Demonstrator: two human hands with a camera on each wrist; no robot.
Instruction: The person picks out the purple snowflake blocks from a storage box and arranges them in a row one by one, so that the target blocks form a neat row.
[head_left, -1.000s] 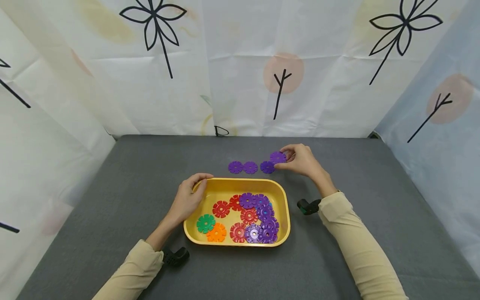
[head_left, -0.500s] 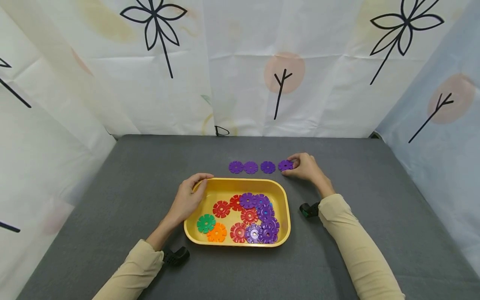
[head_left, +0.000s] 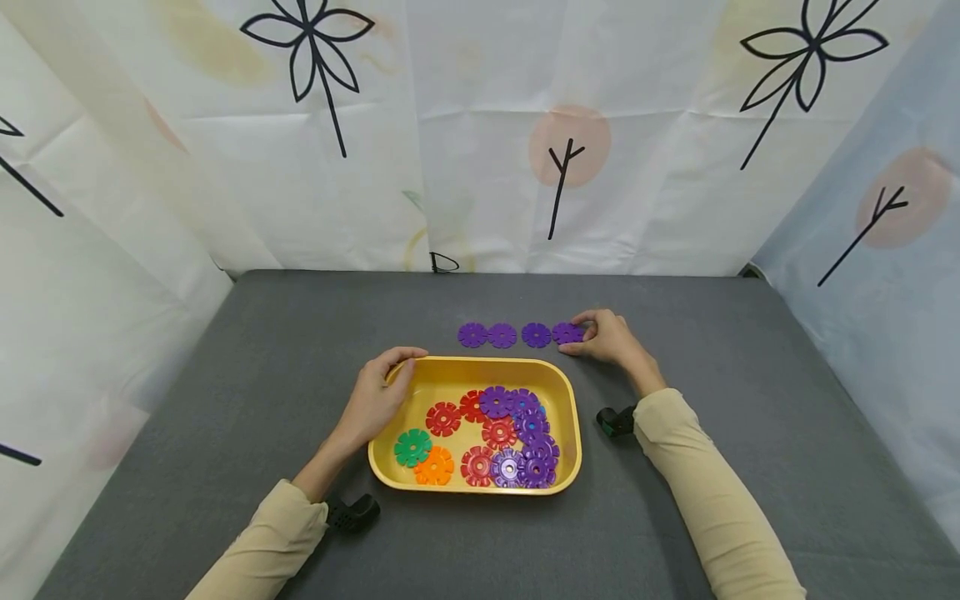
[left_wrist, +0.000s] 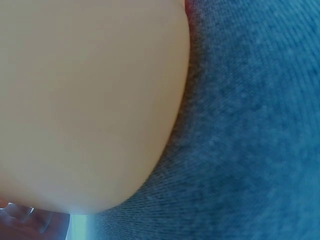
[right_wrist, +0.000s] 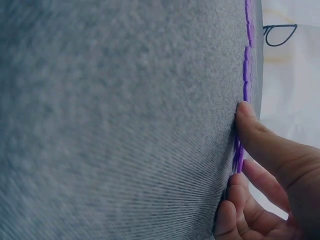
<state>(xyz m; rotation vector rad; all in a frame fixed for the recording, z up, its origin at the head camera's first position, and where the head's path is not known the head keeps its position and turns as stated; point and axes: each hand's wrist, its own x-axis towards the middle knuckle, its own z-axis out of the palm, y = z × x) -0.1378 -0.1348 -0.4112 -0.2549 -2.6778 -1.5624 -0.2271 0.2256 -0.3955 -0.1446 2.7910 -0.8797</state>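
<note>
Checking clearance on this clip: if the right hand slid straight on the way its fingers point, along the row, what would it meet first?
The right hand already touches the row's end disc. Going on leftward, that disc would probably meet the next purple disc; the gap looks small.

My left wrist view is mostly a blurred pale mass filling its left side; I cannot tell whether it is my palm or the yellow tray (head_left: 570,417), and my left hand (head_left: 375,400) shows no fingers there. In my right wrist view the purple discs (right_wrist: 246,75) appear edge-on as a thin strip at upper right, so I cannot count them. My right hand (right_wrist: 270,175) is cut off by the lower right corner. From the head view, my fingers cover the right edge of the fourth purple disc (head_left: 567,333). Overlapping discs in the tray hide one another at lower centre.
</note>
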